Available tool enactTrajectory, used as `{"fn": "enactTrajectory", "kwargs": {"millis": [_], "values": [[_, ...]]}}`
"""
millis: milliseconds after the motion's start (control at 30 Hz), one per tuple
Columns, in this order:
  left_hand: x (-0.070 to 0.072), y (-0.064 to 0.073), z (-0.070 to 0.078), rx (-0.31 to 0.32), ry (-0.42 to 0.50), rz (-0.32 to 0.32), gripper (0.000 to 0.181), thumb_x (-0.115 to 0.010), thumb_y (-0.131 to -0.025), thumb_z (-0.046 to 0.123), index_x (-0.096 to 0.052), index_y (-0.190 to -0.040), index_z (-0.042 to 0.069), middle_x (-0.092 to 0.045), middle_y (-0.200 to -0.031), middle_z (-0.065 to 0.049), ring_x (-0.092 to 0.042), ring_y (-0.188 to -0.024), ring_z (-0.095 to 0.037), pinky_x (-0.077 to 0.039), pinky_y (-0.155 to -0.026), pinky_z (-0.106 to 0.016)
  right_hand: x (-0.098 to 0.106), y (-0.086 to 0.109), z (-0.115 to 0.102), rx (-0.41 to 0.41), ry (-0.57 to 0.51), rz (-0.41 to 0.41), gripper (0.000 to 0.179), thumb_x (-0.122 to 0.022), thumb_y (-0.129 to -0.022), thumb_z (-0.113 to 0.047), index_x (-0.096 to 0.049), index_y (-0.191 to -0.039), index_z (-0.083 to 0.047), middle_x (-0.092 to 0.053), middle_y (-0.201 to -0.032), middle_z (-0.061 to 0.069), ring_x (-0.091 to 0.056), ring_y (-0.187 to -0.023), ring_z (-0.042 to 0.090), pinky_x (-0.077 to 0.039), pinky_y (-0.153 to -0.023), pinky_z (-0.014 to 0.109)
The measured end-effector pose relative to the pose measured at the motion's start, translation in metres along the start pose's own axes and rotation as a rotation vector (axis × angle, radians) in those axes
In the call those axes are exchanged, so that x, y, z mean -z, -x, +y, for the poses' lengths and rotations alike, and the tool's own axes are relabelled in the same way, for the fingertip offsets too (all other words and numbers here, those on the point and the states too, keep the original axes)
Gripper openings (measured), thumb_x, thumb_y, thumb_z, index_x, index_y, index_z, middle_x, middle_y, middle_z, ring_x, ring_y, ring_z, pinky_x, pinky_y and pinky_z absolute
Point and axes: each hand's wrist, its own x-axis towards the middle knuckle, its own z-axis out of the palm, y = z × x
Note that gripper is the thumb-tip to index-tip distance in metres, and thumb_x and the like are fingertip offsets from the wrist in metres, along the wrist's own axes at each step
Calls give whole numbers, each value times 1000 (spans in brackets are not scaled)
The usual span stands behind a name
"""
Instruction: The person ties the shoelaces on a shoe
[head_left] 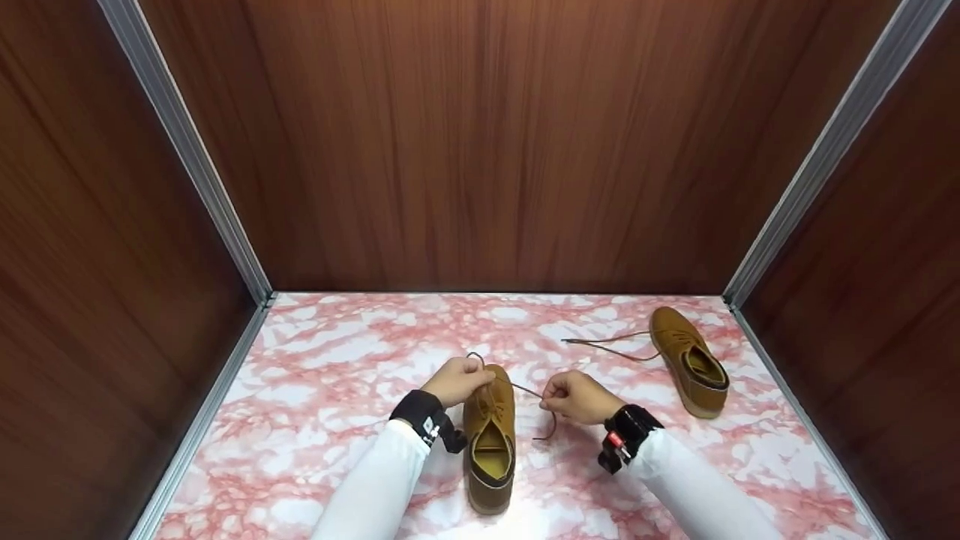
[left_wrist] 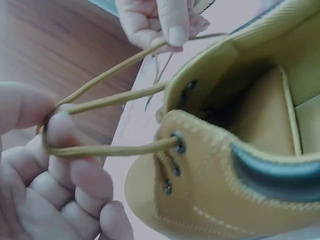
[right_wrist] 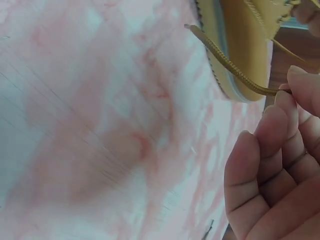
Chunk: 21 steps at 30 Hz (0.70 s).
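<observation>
A tan lace-up shoe [head_left: 490, 457] stands on the table with its toe pointing away from me. Over its front part, my left hand [head_left: 459, 381] pinches the shoelace [left_wrist: 115, 150] between thumb and forefinger, where the strands cross above the eyelets. To the right of the shoe, my right hand [head_left: 581, 397] pinches one lace strand between thumb and forefinger. That strand runs taut from the left hand, and its free end [right_wrist: 225, 60] hangs loose past the right fingers. In the left wrist view the eyelets and the open shoe mouth show.
A second tan shoe [head_left: 688, 360] stands at the back right, its loose laces [head_left: 611, 345] trailing left over the table. The pink and white marbled tabletop [head_left: 337, 420] is bounded by brown wood-grain panels [head_left: 480, 150] at the back and sides, with metal corner strips.
</observation>
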Motion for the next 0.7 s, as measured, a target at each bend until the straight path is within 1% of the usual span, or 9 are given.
{"fn": "enactTrajectory", "kwargs": {"millis": [100, 167, 233, 333, 433, 500, 600, 700], "values": [[4, 2, -1, 27, 64, -23, 33, -66, -100, 19, -55, -70, 11, -56, -66, 4, -51, -63, -10, -44, -60, -23, 5, 1, -3, -14, -32, -16, 13, -73, -96, -13, -72, -88, -3, -69, -75, 3, -54, -62, 2, -46, -57, 16], [7, 3, -2, 47, 101, -20, 33, -68, -100, 19, -55, -70, 13, -59, -70, 4, -54, -66, -11, -49, -63, -25, 8, 1, -6, -21, -49, -23, 14, -73, -96, -13, -73, -89, -1, -70, -75, 8, -55, -60, 3, -46, -55, 16], [8, 4, -4, 62, 129, -9, 34, -69, -99, 19, -54, -70, 16, -59, -72, 5, -55, -68, -11, -51, -66, -25, 11, 1, -9, -25, -65, -24, 17, -72, -97, -15, -73, -90, 0, -71, -75, 11, -55, -58, 4, -47, -55, 17], [10, 4, -5, 65, 123, 9, 34, -72, -98, 19, -53, -70, 18, -60, -73, 5, -55, -68, -12, -49, -62, -22, 15, 1, -15, -29, -101, -22, 21, -72, -98, -16, -73, -93, 4, -70, -74, 9, -56, -59, 5, -49, -56, 18], [11, 3, -6, 47, 90, 19, 29, -73, -97, 20, -56, -74, 15, -60, -70, 2, -55, -66, -12, -42, -56, -20, 18, 1, -19, -43, -156, -26, 23, -73, -98, -18, -73, -93, 5, -67, -73, 2, -57, -61, 5, -51, -59, 18], [11, 3, -7, 35, 76, 24, 25, -73, -97, 19, -59, -78, 12, -61, -69, 0, -55, -64, -12, -39, -53, -19, 19, 1, -22, -51, -193, -30, 24, -73, -98, -18, -73, -93, 5, -66, -73, -1, -57, -62, 5, -53, -61, 19], [10, 2, -8, 31, 70, 36, 22, -74, -96, 19, -62, -83, 7, -63, -70, -1, -56, -63, -11, -39, -52, -19, 21, 1, -26, -63, -247, -34, 23, -72, -99, -16, -72, -93, 5, -65, -73, -5, -58, -62, 5, -55, -63, 20], [9, 1, -9, 20, 53, 53, 22, -76, -96, 21, -65, -86, 4, -67, -73, -1, -60, -64, -14, -40, -53, -19, 23, 1, -29, -66, -290, -38, 21, -71, -99, -14, -71, -94, 6, -65, -73, -4, -60, -63, 5, -56, -63, 20]]}}
